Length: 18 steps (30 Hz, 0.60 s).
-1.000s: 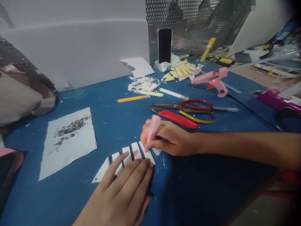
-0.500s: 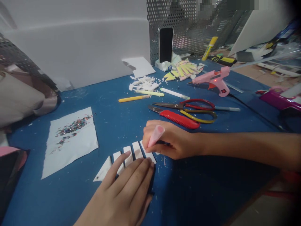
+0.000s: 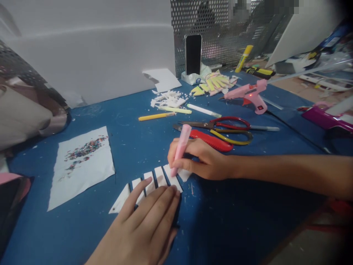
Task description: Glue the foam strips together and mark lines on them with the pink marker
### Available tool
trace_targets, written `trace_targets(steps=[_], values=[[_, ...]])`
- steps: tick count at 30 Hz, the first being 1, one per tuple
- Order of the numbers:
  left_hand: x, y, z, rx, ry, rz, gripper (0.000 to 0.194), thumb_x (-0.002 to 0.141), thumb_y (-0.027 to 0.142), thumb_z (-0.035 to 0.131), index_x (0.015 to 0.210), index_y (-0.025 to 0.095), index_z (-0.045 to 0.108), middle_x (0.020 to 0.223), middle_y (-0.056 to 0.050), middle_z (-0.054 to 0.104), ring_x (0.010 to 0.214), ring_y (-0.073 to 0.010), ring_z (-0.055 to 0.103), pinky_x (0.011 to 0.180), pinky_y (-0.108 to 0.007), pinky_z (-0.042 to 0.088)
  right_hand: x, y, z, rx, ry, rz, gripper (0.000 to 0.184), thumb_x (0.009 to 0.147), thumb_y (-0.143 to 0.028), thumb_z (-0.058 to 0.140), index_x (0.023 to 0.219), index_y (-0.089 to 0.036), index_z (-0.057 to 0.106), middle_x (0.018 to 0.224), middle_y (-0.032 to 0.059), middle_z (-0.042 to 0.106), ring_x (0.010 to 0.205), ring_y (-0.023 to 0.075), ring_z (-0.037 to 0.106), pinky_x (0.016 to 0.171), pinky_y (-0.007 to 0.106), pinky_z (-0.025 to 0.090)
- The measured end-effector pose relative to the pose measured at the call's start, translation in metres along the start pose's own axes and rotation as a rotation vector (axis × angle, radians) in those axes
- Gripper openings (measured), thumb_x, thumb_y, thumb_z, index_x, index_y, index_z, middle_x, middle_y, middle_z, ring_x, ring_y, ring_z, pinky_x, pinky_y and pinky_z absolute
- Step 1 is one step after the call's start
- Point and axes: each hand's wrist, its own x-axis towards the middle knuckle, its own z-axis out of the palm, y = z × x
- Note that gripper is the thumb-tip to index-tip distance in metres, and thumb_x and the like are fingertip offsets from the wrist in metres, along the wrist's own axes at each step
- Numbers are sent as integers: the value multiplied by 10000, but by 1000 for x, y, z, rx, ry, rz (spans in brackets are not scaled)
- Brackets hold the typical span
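My right hand (image 3: 202, 158) is closed around a pink marker pen (image 3: 181, 147), whose lower end meets a strip of a white cut-out (image 3: 150, 182) on the blue table. The cut-out is made of several white strips with narrow gaps, and its pointed left end carries a small dark dot. My left hand (image 3: 149, 221) lies flat over the lower part of the strips, fingers stretched out. A small white piece (image 3: 184, 174) shows just under the right hand. Behind that hand lies a red box cutter (image 3: 212, 140), partly covered by it.
Scissors (image 3: 231, 125), felt-tip pens (image 3: 157, 116) and a pink glue gun (image 3: 248, 95) lie farther back. White scraps (image 3: 168, 98) are heaped near an upright phone (image 3: 193, 55). At left, a white paper (image 3: 96, 173) holds colourful bits. A purple tool (image 3: 328, 117) sits at the right.
The pink pen has tipped more upright and its lower end now shows on the strip. My right hand has rolled slightly, uncovering the small white piece. The left hand stays put.
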Motion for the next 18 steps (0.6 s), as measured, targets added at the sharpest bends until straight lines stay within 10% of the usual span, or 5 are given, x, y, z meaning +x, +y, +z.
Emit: trace_targets(steps=[18], values=[[-1,1,-1,-7,12,11,310,957,288,564,1200,134,679,1205,-42,716,1110,-193,648,1228,-387,189,-2,5,5,-291,-111,-198,96,967,-185,533,905,-159,600,820,22,621,779,144,485,821,321,421]])
